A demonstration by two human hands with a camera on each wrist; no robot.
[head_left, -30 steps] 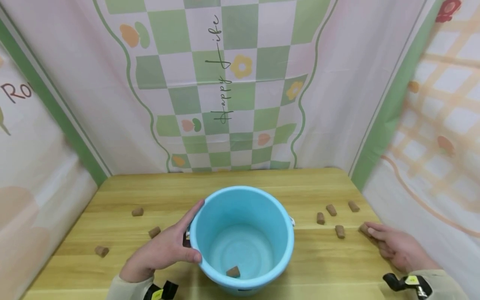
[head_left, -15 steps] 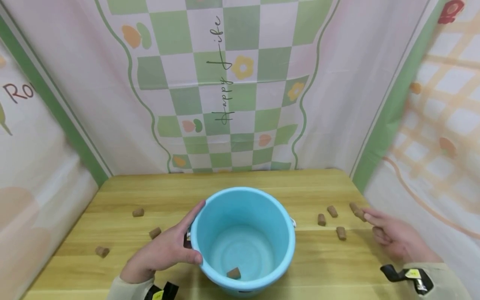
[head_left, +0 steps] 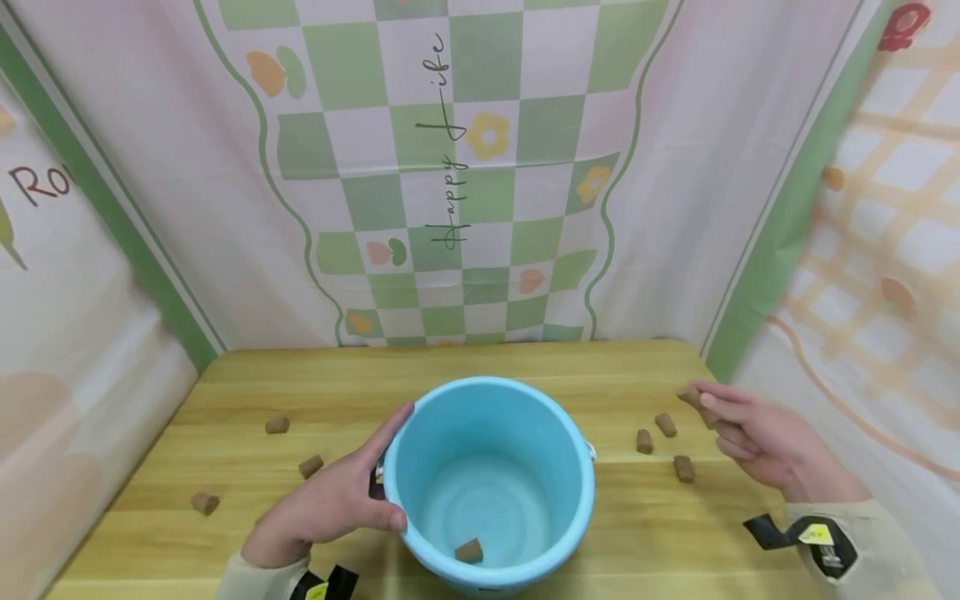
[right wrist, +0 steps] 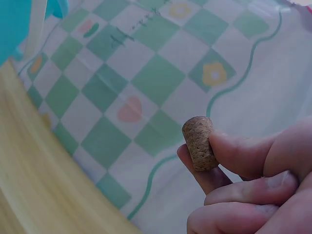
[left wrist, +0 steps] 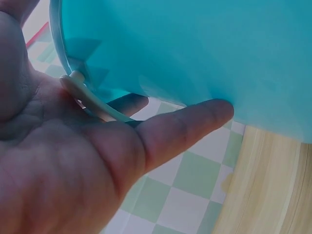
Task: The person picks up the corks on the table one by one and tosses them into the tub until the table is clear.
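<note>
A light blue bucket (head_left: 487, 417) stands upright at the front middle of the table, with one cork (head_left: 469, 551) on its floor. Thumb and fingers spread apart, my left hand (head_left: 337, 496) rests against the bucket's left side at the rim. In the left wrist view a straight finger (left wrist: 185, 129) presses the outer wall, below the bucket's handle (left wrist: 95, 105). My right hand (head_left: 776, 437) pinches a short brown cork (right wrist: 199, 144) between thumb and index finger, raised at the table's right side. Another cork (head_left: 708, 419) shows partly behind that hand.
Between bucket and right hand lie three corks, a near one (head_left: 683, 468), a middle one (head_left: 645, 442) and a far one (head_left: 665, 425). Left of the bucket are more corks (head_left: 277, 425). Patterned curtains (head_left: 487, 208) close off the wooden table (head_left: 360, 375) behind and at both sides.
My right hand has moved away from the table's right edge, lifting the cork it pinches past another cork and up. The left hand and the bucket have kept their places.
</note>
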